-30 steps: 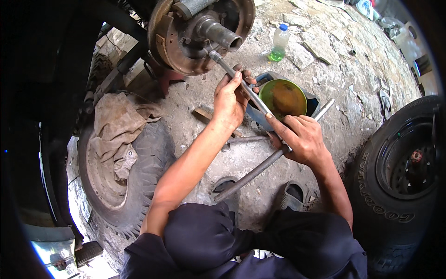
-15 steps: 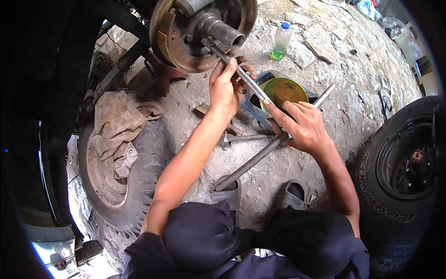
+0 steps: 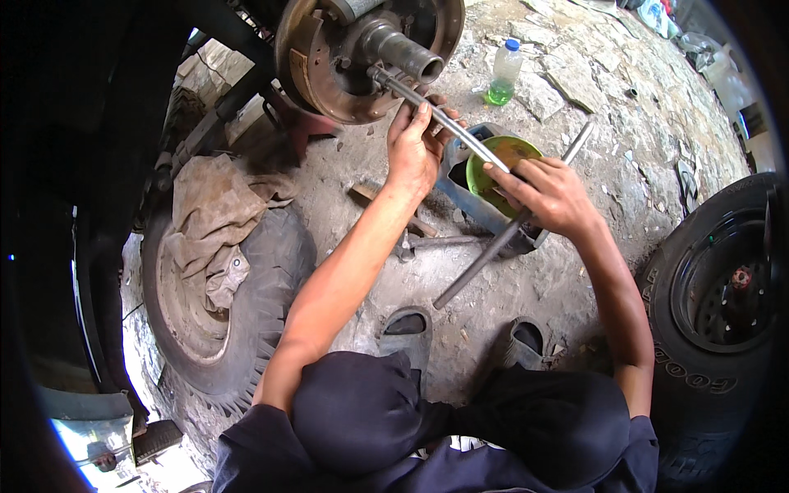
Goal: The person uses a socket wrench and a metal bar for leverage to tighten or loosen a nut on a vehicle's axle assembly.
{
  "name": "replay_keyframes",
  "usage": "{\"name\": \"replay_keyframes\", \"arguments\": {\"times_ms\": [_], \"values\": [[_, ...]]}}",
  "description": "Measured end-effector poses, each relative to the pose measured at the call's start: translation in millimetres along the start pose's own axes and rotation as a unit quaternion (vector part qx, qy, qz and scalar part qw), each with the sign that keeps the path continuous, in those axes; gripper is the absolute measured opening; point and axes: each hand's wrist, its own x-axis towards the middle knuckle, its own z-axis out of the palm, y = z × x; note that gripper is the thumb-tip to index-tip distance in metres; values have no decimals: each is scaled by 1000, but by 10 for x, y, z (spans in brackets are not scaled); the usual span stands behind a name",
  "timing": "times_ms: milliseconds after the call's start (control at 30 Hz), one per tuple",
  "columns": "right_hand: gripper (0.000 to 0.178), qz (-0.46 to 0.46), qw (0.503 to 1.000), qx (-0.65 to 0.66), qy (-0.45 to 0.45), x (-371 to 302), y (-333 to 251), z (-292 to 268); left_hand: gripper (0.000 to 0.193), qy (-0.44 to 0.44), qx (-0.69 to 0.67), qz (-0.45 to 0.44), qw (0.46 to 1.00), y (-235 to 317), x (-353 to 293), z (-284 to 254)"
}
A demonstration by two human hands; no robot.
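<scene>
A long steel T-handle socket wrench [image 3: 470, 143] slants from the wheel hub down to the right. Its far end meets the brake backing plate just below the thick hub spindle [image 3: 403, 51]; whether it sits on a bolt is too small to tell. My left hand [image 3: 415, 156] holds the shaft partway along, thumb on top and fingers beneath. At the near end my right hand [image 3: 555, 195] is closed around the handle, with the index finger along the shaft. The cross bar [image 3: 475, 271] sticks out on both sides of that hand. A curved brake shoe [image 3: 307, 53] lines the hub's left side.
Beneath the wrench, a green bowl [image 3: 479, 182] rests in a blue container [image 3: 450, 187]. Beyond stands a bottle [image 3: 503, 78] of green liquid. Tyres lie left [image 3: 283, 275] and right [image 3: 657, 275], the left one under a brown cloth [image 3: 205, 214]. A wooden-handled tool [image 3: 374, 200] lies on the ground.
Both hands and the wrench appear slightly farther right and the right hand higher. The cross bar has swung, its lower end now up and right, away from my left shoe. The view has shifted slightly.
</scene>
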Motion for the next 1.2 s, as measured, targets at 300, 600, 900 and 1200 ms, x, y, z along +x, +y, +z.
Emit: {"name": "replay_keyframes", "arguments": {"times_ms": [300,600,900,1200], "values": [[47,-28,999,15,2,373,-145,-291,73,-75,300,66,949,182,-339,-240],[73,72,994,82,-5,85,-85,-97,48,-375,480,293,737,266,-1203,272],[36,200,975,6,93,-206,561,98,26,-291,437,369,767,170,-1191,381],[54,543,575,605,94,-201,-1244,1133,16,-439,487,268,706,-54,-115,1590]]}}
